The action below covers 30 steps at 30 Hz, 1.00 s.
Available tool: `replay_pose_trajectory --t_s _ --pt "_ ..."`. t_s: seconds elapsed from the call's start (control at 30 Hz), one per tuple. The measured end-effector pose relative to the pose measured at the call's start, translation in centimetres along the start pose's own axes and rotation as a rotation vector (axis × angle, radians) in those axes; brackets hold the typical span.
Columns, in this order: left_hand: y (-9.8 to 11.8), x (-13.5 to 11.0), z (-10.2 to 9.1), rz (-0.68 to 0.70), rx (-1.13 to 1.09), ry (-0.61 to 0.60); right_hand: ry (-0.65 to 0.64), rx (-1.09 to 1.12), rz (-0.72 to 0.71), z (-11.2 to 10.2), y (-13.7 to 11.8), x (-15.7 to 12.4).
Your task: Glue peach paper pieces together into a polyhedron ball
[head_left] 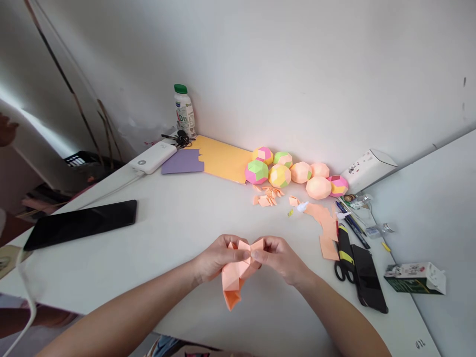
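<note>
A partly joined folded-paper model [238, 275] in peach orange is held above the near edge of the white table. My left hand [220, 257] pinches its upper left part, thumb across the front. At its upper right my right hand [277, 255] closes thumb and finger on a pointed flap. Both thumbs nearly meet at the middle of the piece, and an open, hollow end hangs down below. Fingers behind the paper are hidden. Farther back lie several loose folded peach paper units [268, 196], with finished faceted paper balls [280, 175] behind them.
Peach paper strips [323, 218], scissors [344, 271], a cutter [345, 245], pens [352, 224] and a phone [369, 277] lie at right. A yellow sheet [223, 157], purple sheet [182, 162], bottle [185, 113], power bank [156, 156] and black tablet-like device [82, 224] sit left. Another person's hand [7, 130] shows far left.
</note>
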State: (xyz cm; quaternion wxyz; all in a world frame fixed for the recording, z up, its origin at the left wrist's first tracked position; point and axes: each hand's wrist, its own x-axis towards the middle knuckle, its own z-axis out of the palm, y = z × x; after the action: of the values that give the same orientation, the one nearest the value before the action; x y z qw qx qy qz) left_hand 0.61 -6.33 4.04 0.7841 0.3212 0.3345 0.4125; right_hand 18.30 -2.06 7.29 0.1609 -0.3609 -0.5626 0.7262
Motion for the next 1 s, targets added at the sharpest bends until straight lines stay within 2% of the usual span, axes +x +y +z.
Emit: replay_pose_trajectory --t_s 0.27,0.73,1.0 --pt "0.38 0.06 0.19 0.011 -0.034 -0.057 -0.006 0.009 0.001 -0.11 -0.03 0.21" --pt "0.54 0.02 0.35 0.023 -0.012 -0.082 -0.048 0.040 0.048 -0.18 -0.21 0.21" --pt "0.17 0.06 -0.14 -0.006 -0.017 -0.037 -0.069 0.090 0.060 -0.33 -0.17 0.39"
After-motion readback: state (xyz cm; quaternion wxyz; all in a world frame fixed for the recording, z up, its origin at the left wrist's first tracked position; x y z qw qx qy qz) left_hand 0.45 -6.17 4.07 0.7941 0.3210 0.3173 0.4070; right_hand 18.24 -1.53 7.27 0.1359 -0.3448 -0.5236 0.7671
